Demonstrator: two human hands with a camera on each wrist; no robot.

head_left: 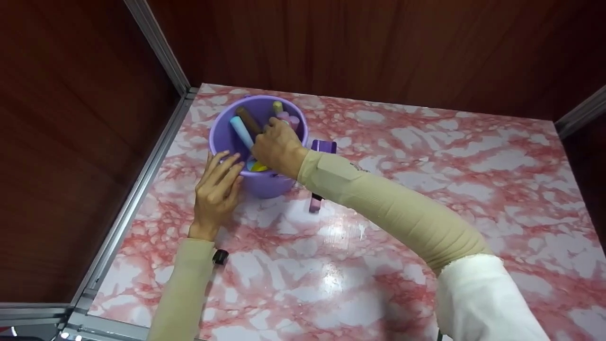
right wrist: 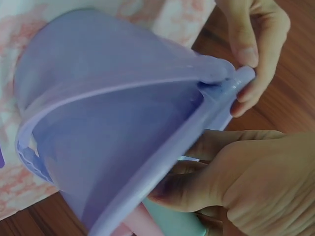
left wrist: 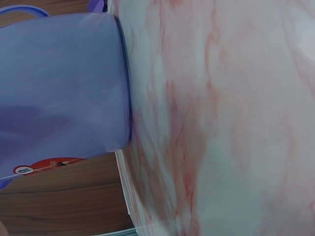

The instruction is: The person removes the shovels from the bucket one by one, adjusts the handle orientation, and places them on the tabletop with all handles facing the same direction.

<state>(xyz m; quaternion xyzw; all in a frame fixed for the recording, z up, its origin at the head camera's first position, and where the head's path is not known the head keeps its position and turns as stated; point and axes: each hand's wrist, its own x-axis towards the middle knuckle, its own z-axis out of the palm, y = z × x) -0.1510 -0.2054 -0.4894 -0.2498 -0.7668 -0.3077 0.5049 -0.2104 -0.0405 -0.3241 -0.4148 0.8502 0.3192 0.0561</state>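
Observation:
A purple bucket stands upright on the table, its handle folded down in the right wrist view. My left hand grips the near left rim, thumb and fingers on either side of it in the right wrist view. Inside the mouth reaches my right hand, its fingers bent down among the contents; whether they hold anything I cannot tell. A light blue stick-like piece, a brown one, a yellow-topped one and pink pieces lean inside. Yellow shows low near the rim.
Right of the bucket lies a purple object, partly under the right forearm. A pink piece with a black part lies nearer. Dark wood panels and a metal frame edge border the marbled table.

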